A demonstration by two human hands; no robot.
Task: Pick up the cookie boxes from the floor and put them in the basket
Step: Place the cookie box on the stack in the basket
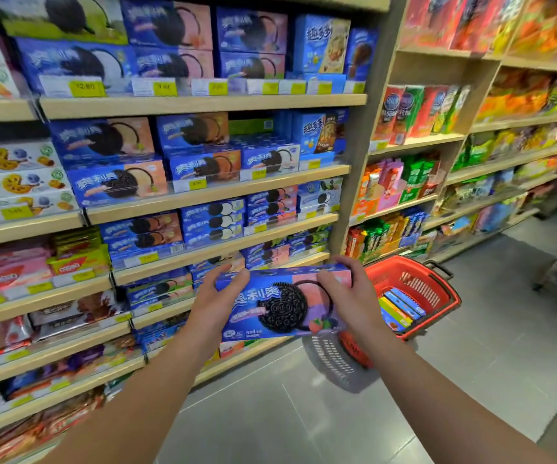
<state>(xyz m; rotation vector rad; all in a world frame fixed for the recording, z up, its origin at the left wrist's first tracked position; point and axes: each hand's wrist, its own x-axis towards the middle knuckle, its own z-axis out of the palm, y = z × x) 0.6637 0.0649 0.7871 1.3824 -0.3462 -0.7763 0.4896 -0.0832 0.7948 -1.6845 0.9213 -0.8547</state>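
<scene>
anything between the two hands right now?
Yes, in the head view the blue cookie box spans the gap, the left hand gripping its left end and the right hand its right end, held in front of the red basket.

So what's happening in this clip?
A person in a shop aisle holds a blue cookie box in both hands, the left hand at its left end, the right hand at its right end. The red basket sits on the floor beyond, with a few boxes already inside.
</scene>
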